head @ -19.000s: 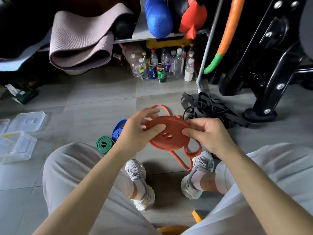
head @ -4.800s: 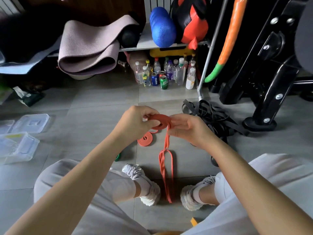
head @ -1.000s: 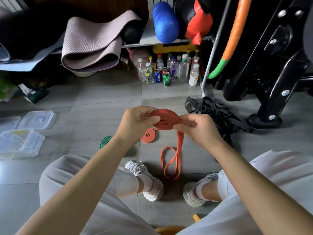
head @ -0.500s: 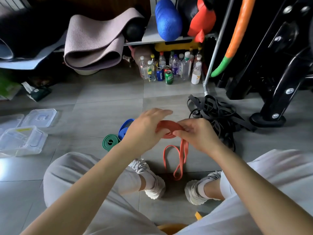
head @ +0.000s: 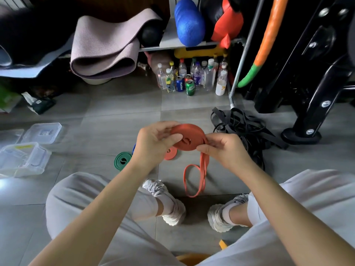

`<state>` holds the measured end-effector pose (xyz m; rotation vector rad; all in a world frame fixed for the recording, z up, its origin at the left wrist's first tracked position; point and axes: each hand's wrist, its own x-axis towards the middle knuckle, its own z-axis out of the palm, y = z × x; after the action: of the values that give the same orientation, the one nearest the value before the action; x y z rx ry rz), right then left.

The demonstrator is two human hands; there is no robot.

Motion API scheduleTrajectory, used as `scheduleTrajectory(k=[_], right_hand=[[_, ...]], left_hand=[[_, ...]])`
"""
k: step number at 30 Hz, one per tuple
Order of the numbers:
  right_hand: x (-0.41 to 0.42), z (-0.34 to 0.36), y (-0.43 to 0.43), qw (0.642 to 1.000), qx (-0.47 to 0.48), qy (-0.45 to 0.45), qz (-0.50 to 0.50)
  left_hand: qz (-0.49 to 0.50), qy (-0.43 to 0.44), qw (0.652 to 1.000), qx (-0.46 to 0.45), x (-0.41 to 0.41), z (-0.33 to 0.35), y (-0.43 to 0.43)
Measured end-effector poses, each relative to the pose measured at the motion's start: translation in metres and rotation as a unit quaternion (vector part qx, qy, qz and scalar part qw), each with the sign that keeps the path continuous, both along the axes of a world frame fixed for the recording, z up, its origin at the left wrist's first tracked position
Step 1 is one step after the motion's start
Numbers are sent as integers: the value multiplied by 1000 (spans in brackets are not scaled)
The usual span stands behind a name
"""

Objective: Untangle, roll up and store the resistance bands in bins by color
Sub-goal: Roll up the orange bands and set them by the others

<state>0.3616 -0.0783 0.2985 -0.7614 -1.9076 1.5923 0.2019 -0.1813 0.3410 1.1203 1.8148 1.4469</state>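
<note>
Head view: the left grip (head: 153,144) and right grip (head: 223,150) both pinch the half-rolled red band (head: 189,134), held between them above the floor (head: 115,131); its loose tail hangs looped just beneath the right grip.

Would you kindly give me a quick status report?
Left hand, right hand grip red band coil. Loose tail hangs down. Black bands tangled nearby.

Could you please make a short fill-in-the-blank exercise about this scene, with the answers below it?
1. The left hand and right hand hold the orange band; its loose end hangs toward the ____.
2. The roll farthest left on the ground is ____.
3. The tangled pile beside the machine base is ____.
Answers: floor; green; black.
</note>
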Motion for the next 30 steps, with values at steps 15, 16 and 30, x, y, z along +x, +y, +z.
scheduleTrajectory(k=[15, 16, 30], right_hand=[[-3, 7, -4, 1000, -23, 14, -5], [-2, 6, -3, 1000, -16, -1, -6], [-5, 3, -7, 991, 79, -107, 25]], left_hand=[[21, -282, 959, -14, 10, -17, -10], [23, -213, 976, -36, 9, -14, -9], [-75, 251, 950, -169, -3, -2, -3]])
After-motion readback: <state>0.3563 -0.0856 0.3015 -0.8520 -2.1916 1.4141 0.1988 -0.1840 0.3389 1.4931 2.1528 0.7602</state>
